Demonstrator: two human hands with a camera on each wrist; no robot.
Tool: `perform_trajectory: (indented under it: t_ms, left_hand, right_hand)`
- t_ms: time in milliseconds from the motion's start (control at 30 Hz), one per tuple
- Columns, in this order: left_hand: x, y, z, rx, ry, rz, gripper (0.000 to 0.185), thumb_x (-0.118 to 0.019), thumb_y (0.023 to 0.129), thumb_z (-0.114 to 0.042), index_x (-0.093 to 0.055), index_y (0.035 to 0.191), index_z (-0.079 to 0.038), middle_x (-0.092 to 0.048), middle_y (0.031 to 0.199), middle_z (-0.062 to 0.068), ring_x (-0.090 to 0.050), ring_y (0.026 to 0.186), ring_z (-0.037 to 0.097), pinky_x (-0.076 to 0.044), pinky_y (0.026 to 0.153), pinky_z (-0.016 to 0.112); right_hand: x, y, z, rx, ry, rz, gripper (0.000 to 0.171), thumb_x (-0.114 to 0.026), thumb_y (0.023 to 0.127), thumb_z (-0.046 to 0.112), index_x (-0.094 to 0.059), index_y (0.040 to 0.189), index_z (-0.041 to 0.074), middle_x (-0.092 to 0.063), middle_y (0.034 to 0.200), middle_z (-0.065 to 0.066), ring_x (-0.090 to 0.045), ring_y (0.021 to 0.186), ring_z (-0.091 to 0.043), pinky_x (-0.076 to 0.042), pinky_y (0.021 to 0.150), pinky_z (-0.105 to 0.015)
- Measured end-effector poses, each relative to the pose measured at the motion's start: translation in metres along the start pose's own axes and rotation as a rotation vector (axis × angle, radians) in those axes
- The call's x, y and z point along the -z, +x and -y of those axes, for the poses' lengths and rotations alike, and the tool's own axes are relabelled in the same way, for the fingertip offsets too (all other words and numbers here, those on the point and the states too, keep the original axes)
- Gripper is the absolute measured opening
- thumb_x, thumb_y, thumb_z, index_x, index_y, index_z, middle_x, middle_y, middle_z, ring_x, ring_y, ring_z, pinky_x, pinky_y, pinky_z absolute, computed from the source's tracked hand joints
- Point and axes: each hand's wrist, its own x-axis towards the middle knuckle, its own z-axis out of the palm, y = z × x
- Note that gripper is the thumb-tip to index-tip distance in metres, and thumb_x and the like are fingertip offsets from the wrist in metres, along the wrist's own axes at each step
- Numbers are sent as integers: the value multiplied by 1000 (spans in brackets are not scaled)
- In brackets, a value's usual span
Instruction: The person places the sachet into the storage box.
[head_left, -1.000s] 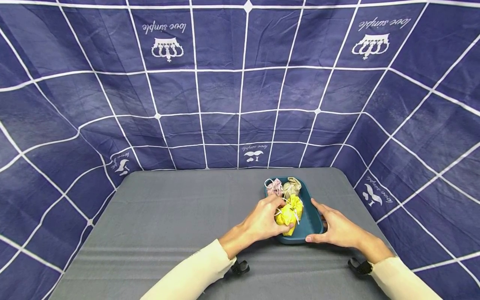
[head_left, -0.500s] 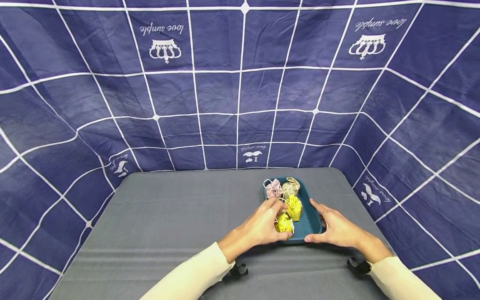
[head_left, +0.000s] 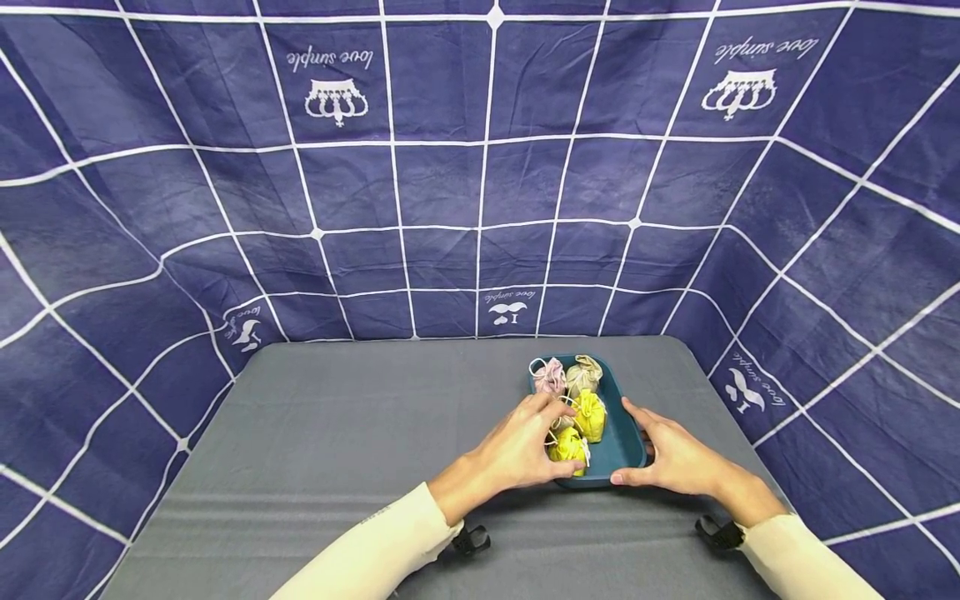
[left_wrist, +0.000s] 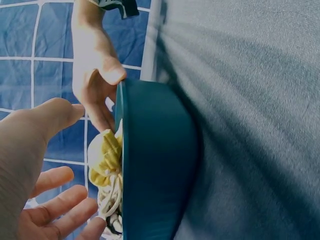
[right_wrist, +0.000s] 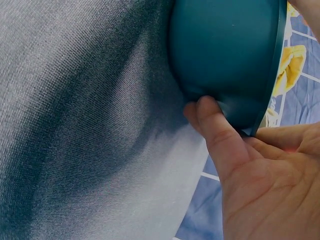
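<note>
A teal plastic tray (head_left: 624,442) sits on the grey table and holds small drawstring pouches. A pink pouch (head_left: 550,379) and a beige pouch (head_left: 584,375) lie at its far end, with a yellow pouch (head_left: 591,417) nearer and a second yellow pouch (head_left: 567,450) at the near left. Part of another pale pouch (head_left: 562,422) shows behind my left fingers. My left hand (head_left: 517,446) hovers at the tray's left side, fingers spread and holding nothing, with the near yellow pouch between thumb and fingertips. My right hand (head_left: 678,458) grips the tray's near right corner, thumb (right_wrist: 212,120) against its outer wall.
Grey cloth (head_left: 360,433) covers the table, with soft folds toward the front. Behind and on both sides hangs a blue curtain (head_left: 442,183) with white grid lines. Dark wrist straps (head_left: 720,533) sit at the sleeve cuffs.
My left hand has let go of the near yellow pouch, which now rests in the tray's near left, apart from the other yellow one. My right hand stays on the tray.
</note>
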Motion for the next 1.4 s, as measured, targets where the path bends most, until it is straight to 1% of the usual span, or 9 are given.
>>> perform_trajectory:
  t_ms: [167,333,533,800,967,1100,1233,1333,1400]
  left_hand:
    - [7,-3,5,2,13,-26,63,-97,92,-51,-76,143,-21,-73,142,-1,-73,134,24,-64,114,41]
    - [15,-6,13,13,23,-51,58,-94,94,-51,-78,142,-23,-75,138,-2,-75,128,23,-66,108,43]
    - [27,-13,25,58,27,-88,54,-90,98,-52,-79,141,-23,-77,131,-1,-77,120,22,-67,101,46]
    - [42,-27,48,96,36,-154,52,-90,99,-52,-80,138,-19,-79,131,3,-81,117,29,-68,98,48]
    - [52,-38,64,141,44,-167,50,-88,100,-51,-80,138,-19,-79,132,2,-81,117,30,-67,99,50]
    - [60,-50,76,181,48,-175,48,-88,101,-50,-81,138,-20,-79,131,2,-80,116,29,-67,98,51]
    - [68,-64,87,235,51,-191,46,-89,100,-48,-81,137,-21,-79,130,0,-79,113,27,-66,96,50]
    - [73,-75,96,265,56,-205,45,-90,99,-46,-81,136,-21,-79,128,0,-78,110,27,-65,94,49]
    - [77,-82,102,281,61,-214,46,-90,99,-46,-81,135,-20,-79,127,0,-78,109,27,-65,93,49]
  right_hand:
    - [-1,0,0,9,-4,-2,134,-105,83,53,-34,173,-16,-60,163,-39,-83,122,-28,-68,98,-30]
    - [-1,1,0,6,5,-1,134,-105,83,53,-34,173,-16,-60,162,-39,-82,123,-30,-68,98,-29]
    - [1,1,3,3,-38,-10,134,-105,82,56,-36,173,-16,-63,160,-36,-82,118,-23,-67,99,-31]
    - [2,1,6,-11,-117,-14,134,-103,82,62,-39,173,-12,-65,160,-32,-78,119,-19,-66,104,-41]
    - [1,-1,7,-8,-128,-21,134,-103,81,62,-40,173,-12,-66,160,-31,-78,120,-20,-66,105,-43]
    - [0,-1,7,-2,-139,-34,134,-103,81,64,-41,173,-12,-65,162,-32,-77,126,-26,-65,109,-50]
    - [-2,-2,7,1,-149,-46,134,-102,81,64,-41,173,-11,-62,165,-34,-73,140,-39,-61,116,-60]
    - [-2,-3,6,2,-154,-56,134,-102,81,64,-41,174,-10,-60,167,-34,-69,147,-46,-58,119,-67]
    - [-2,-5,6,0,-156,-59,133,-102,82,64,-41,175,-8,-60,168,-33,-68,148,-46,-58,119,-66]
